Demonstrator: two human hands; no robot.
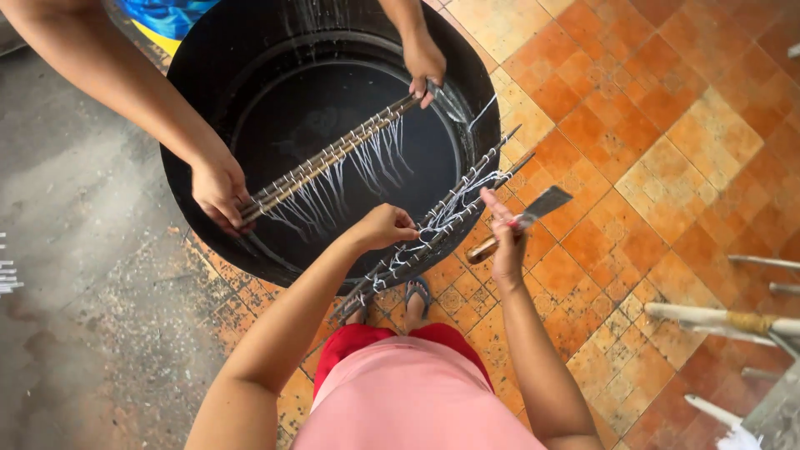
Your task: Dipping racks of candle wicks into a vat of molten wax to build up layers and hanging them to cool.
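Observation:
A big black vat [208, 75] stands on the floor in front of me. My left hand [385, 227] is closed on a bundle of dark rods [433, 229] wound with white strings, lying across the vat's near rim. My right hand [504, 246] grips a knife [525, 218] with a wooden handle and flat metal blade, just right of those rods. Across the vat, another person's two hands [218, 190] [423, 60] hold a second bundle of rods [329, 160] over the dark liquid, with thin white strands hanging from it.
Orange patterned tiles [667, 150] cover the floor to the right; bare grey concrete [75, 250] lies to the left. White-coated wooden bars of a rack [725, 321] stick in at the lower right. My feet in sandals [417, 293] stand close to the vat.

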